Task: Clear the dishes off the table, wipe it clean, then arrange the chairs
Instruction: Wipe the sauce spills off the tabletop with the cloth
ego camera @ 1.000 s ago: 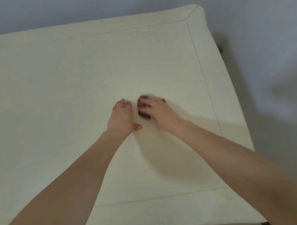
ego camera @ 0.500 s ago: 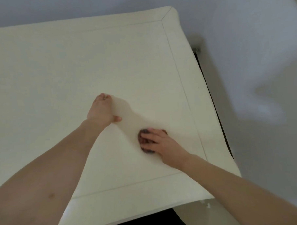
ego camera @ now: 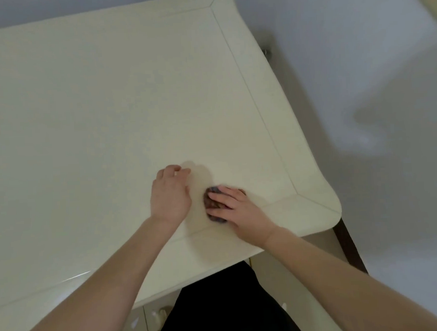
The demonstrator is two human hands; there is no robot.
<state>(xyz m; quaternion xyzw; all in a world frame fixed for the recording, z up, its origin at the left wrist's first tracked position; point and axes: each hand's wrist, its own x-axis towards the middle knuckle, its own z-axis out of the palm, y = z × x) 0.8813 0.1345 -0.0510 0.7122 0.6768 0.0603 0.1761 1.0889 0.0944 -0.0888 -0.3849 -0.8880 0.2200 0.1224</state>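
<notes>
Mostly hidden, a dark cloth [ego camera: 212,203] is lying under my right hand [ego camera: 235,209], flat fingers pressing it onto the tabletop [ego camera: 109,107]; my left hand's [ego camera: 170,195] grip is curling, its contents unclear.

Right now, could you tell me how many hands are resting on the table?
2. The left hand rests on the table near its front right corner; the right hand, beside it, presses a dark cloth to the surface. None appear hidden.

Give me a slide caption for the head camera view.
Right hand presses a dark cloth on the cream table near its corner; left hand rests beside it.
</notes>
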